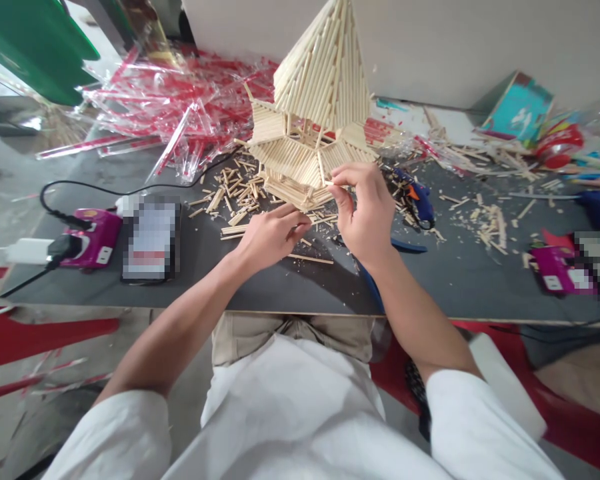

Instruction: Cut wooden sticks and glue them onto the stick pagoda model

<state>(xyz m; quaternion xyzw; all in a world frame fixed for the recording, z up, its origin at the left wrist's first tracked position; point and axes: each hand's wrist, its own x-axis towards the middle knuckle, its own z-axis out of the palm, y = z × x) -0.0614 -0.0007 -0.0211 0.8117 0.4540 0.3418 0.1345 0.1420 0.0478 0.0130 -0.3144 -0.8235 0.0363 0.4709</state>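
Apparently a stick pinched in right hand's grip, left hand's grip unclear, adapter label illegible.

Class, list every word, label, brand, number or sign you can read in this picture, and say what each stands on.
No text can be read.
Stick model: no lettering visible.
Phone screen: blurred into blocks.
Left purple power block and right purple block: marks too small.
Teal container: nothing legible.
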